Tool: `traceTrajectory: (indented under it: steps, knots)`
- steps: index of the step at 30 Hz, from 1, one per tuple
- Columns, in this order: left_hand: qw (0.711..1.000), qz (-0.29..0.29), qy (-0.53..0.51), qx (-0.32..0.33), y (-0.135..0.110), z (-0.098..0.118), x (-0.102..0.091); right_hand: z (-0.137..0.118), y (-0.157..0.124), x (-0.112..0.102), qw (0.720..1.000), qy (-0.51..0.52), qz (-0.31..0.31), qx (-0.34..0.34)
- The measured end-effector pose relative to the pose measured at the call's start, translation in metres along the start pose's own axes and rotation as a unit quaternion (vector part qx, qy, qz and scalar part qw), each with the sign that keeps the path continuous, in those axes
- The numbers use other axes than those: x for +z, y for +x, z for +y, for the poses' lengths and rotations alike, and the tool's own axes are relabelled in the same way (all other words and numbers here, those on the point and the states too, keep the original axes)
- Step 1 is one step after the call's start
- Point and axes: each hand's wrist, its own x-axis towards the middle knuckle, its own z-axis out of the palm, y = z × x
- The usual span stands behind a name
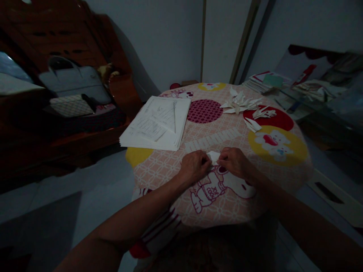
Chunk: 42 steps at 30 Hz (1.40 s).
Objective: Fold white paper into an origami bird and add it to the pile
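My left hand (pixel 194 165) and my right hand (pixel 234 161) meet over a small folded piece of white paper (pixel 213 156) near the front of a round table (pixel 167 166) with a pink cartoon-print cloth. The fingers of both hands are curled and pinched on the paper, which rests on or just above the cloth. Most of the paper is hidden by my fingers.
A stack of printed sheets (pixel 157 123) lies at the table's left. Several folded white paper figures (pixel 243 104) lie at the far right side. A grey bag (pixel 73 81) sits on a dark wooden bench at left. Books and papers (pixel 283 87) clutter a surface at right.
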Motion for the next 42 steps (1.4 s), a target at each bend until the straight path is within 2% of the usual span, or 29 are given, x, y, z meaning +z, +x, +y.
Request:
traceTrajectory:
  steps: [6, 12, 16, 21, 27, 31, 33, 36, 39, 42]
  knots:
    - [0.999, -0.007, 0.045, -0.025, 0.001, 0.005, 0.001, 0.004, 0.004, 0.008, 0.998, -0.063, 0.006, 0.017]
    - [0.998, -0.013, 0.050, -0.029, 0.003, 0.006, 0.000, 0.015, 0.002, 0.018, 0.996, -0.063, 0.046, -0.035]
    - [0.997, -0.024, 0.061, -0.035, 0.005, 0.006, -0.001, 0.017, 0.004, 0.019, 0.996, -0.065, 0.050, -0.030]
    - [0.997, -0.023, 0.069, -0.033, 0.005, 0.006, 0.000, 0.014, 0.013, 0.014, 0.997, -0.083, 0.003, -0.004]
    - [0.995, -0.021, 0.094, -0.028, 0.006, 0.005, 0.003, -0.008, 0.020, 0.000, 0.990, -0.102, -0.078, 0.066]
    - [0.994, -0.017, 0.103, -0.018, 0.005, 0.004, 0.005, -0.017, 0.020, -0.004, 0.987, -0.114, -0.083, 0.074]
    - [0.995, 0.007, 0.095, 0.010, 0.004, 0.002, 0.007, -0.018, 0.020, -0.004, 0.988, -0.112, -0.076, 0.075]
    - [0.990, 0.024, 0.085, 0.108, 0.002, -0.003, 0.009, -0.020, 0.019, -0.005, 0.988, -0.112, -0.073, 0.074]
    - [0.971, -0.006, 0.107, 0.216, 0.003, -0.011, 0.010, -0.022, 0.019, -0.007, 0.988, -0.117, -0.070, 0.067]
    - [0.950, -0.032, 0.132, 0.282, 0.004, -0.020, 0.008, -0.023, 0.018, -0.009, 0.989, -0.105, -0.069, 0.072]
